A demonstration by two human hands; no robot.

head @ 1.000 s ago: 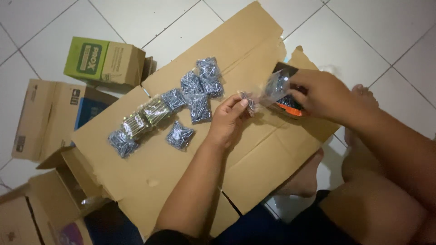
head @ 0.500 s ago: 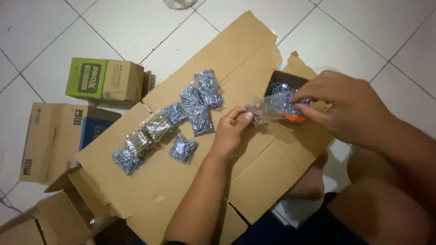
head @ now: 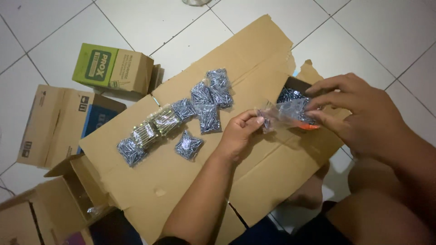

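both hands pinch one clear bag of screws [head: 286, 114] above the flattened cardboard [head: 254, 181]: left hand [head: 238, 134] at its near end, right hand [head: 359, 113] at the far end, over a small box of screws [head: 290, 93].

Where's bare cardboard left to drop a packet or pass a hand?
Free: the flattened cardboard below the filled screw packets, left of the left forearm. Also the top flap above them. Crowded: around the screw box, where both hands, left hand and right hand, hold a clear bag.
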